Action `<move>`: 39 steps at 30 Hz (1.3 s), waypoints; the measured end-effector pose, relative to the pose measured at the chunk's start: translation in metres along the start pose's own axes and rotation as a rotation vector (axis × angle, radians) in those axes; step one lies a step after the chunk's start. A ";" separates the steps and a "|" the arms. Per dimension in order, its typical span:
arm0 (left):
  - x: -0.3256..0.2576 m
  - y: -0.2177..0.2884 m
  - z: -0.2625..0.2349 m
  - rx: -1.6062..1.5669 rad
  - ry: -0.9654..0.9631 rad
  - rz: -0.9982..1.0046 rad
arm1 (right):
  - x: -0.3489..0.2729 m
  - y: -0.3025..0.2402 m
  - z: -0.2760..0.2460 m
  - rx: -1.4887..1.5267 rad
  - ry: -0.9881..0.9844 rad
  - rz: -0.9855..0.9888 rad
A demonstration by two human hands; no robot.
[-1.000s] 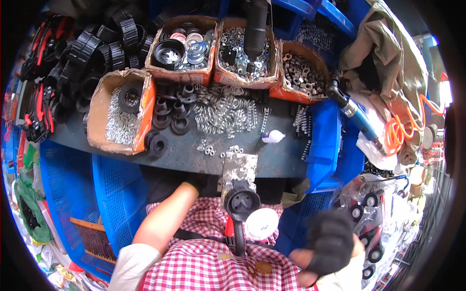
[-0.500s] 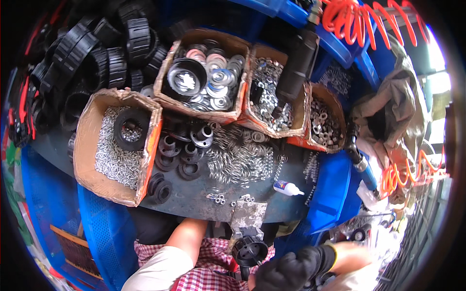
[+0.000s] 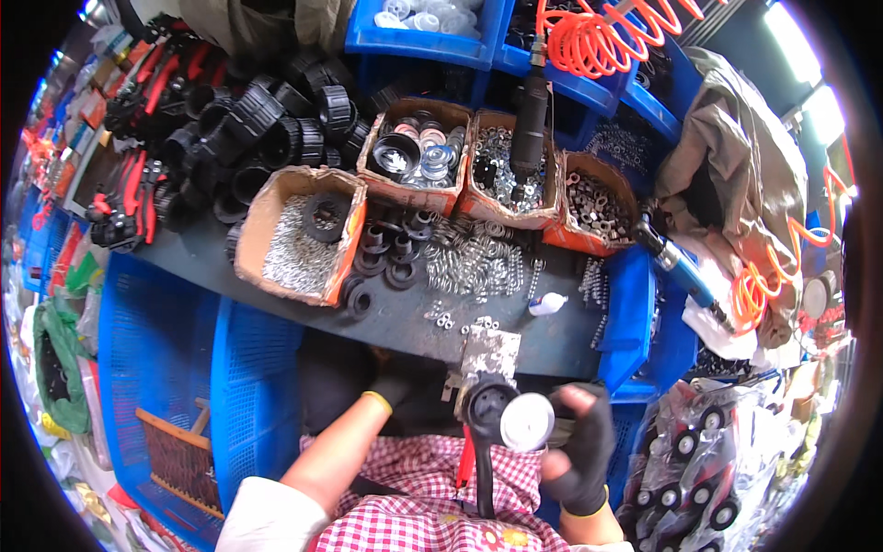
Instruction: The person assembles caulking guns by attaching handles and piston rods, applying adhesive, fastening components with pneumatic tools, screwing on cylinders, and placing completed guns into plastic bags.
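A black round cup-shaped part [image 3: 490, 405], with a long black handle running down from it, sits at a worn metal fixture [image 3: 490, 351] on the table's near edge. A white round disc [image 3: 527, 421] overlaps its right side. My right hand [image 3: 586, 451], in a black glove with bare fingertips, is just right of the disc, thumb and forefinger spread apart; whether it touches the disc I cannot tell. A red strip [image 3: 466, 457] shows beside the handle. My left hand [image 3: 405, 379], dark-gloved, is in shadow below the table edge left of the fixture; its fingers are hidden.
Cardboard boxes hold small screws [image 3: 299, 253], metal discs [image 3: 437, 161], nuts [image 3: 497, 152] and metal collars [image 3: 593, 202]. Springs [image 3: 474, 262] and a small white bottle [image 3: 548, 304] lie on the table [image 3: 395, 317]. A blue air tool [image 3: 685, 276] and blue bins [image 3: 630, 317] stand right.
The view has shifted, showing more of the bench. My right hand has moved up beside the black part and its fingers have spread. The white disc has come into view.
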State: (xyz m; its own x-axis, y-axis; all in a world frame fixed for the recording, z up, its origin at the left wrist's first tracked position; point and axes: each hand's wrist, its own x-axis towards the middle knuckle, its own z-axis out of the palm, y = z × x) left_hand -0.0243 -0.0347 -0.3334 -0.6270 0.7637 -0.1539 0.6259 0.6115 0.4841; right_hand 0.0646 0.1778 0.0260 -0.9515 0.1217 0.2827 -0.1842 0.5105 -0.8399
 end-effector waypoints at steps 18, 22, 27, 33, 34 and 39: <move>-0.245 0.113 -0.365 -0.939 -0.097 0.509 | -0.074 0.061 0.046 -0.225 -0.408 -0.338; -0.246 0.088 -0.384 -1.162 0.783 0.480 | -0.060 -0.005 0.034 -0.338 -0.262 -0.474; -0.178 0.112 -0.382 -0.521 1.207 -0.216 | -0.032 -0.034 0.027 -0.825 -0.111 -0.569; -0.119 0.028 -0.370 -0.688 1.404 0.008 | 0.027 -0.075 0.016 -0.947 -0.211 -1.027; -0.120 0.014 -0.373 -0.648 1.427 -0.025 | 0.038 -0.070 0.013 -0.885 -0.248 -0.973; -0.118 0.011 -0.396 -1.103 1.455 0.090 | 0.038 -0.055 0.015 -0.026 -0.514 -0.547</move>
State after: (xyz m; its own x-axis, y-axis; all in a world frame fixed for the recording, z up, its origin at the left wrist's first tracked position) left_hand -0.1270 -0.2002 0.0312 -0.8484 -0.3521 0.3953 0.4978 -0.2766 0.8220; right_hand 0.0352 0.1412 0.0756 -0.7223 -0.5649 0.3989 -0.6638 0.4045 -0.6291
